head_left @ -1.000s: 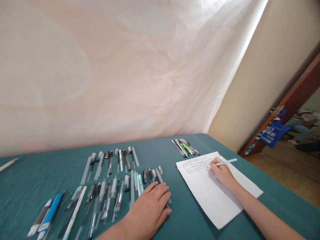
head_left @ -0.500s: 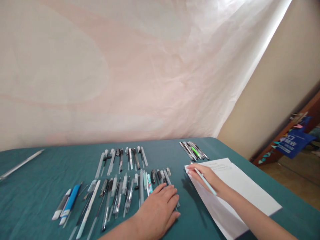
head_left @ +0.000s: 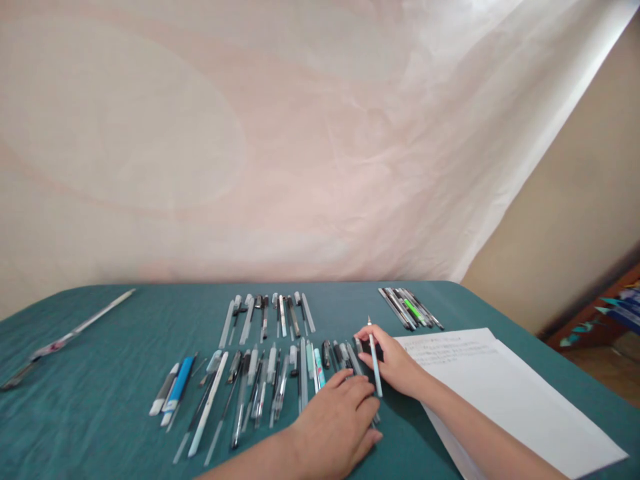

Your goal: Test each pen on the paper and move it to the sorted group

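Pen (head_left: 376, 375), pale blue, tip bare, pinched in my right fingers (head_left: 365, 333); left fingers (head_left: 361, 389), slightly parted, rest over other pens (head_left: 354, 360).

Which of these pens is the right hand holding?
The light blue pen, tip pointing away, gripped in the right hand's fingers; the other pens lie on the dark green tablecloth.

On the worktop (head_left: 110, 373), a front row of pens (head_left: 241, 400) stretches leftward from my left fingers (head_left: 369, 405), which lie over its right end — a shorter back row (head_left: 283, 317) sits behind. My right fingers (head_left: 380, 332) hold one pen (head_left: 375, 367) between that end and the paper (head_left: 525, 400) on the right. A pen cluster (head_left: 414, 312) lies behind the paper — a cloth (head_left: 300, 167) hangs behind everything.
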{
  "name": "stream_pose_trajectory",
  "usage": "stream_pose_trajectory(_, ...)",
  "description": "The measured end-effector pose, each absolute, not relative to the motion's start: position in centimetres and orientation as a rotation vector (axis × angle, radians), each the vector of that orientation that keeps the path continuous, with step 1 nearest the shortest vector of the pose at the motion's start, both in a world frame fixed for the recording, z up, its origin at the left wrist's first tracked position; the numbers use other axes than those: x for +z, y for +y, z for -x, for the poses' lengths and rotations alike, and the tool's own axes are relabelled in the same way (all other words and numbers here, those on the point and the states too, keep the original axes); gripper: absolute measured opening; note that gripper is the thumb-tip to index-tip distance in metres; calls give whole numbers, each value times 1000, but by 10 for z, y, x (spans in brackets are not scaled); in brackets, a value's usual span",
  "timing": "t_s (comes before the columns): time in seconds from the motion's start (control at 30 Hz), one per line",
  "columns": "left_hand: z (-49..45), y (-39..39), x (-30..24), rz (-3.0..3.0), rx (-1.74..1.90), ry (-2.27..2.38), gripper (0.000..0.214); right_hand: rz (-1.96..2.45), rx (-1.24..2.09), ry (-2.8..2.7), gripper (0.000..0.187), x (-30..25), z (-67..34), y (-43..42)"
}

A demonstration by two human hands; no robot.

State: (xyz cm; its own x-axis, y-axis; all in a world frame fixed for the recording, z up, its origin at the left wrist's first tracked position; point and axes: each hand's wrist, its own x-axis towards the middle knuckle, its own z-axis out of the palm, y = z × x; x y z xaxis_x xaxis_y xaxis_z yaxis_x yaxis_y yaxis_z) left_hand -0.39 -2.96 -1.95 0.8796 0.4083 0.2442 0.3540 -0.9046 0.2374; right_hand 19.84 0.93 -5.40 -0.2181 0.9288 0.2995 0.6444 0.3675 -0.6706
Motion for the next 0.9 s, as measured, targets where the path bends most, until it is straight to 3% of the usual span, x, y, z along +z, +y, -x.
stream_pose_trajectory(0.33, 6, -32, -13, -2477, 727, 744, 25, 1243, 554, -1788, 32, -60, -197, 4)
stream_pose_trajectory(0.53, -8, -18, -22, -1913, 1016, 995, 17, 1094, 322, -1864, 31, -53, -190, -8)
stream_pose_trajectory(0.9, -23, -10, -34, -1343, 1161, 844, 28, 786, -82, -2125, 37, -42, -190, -14)
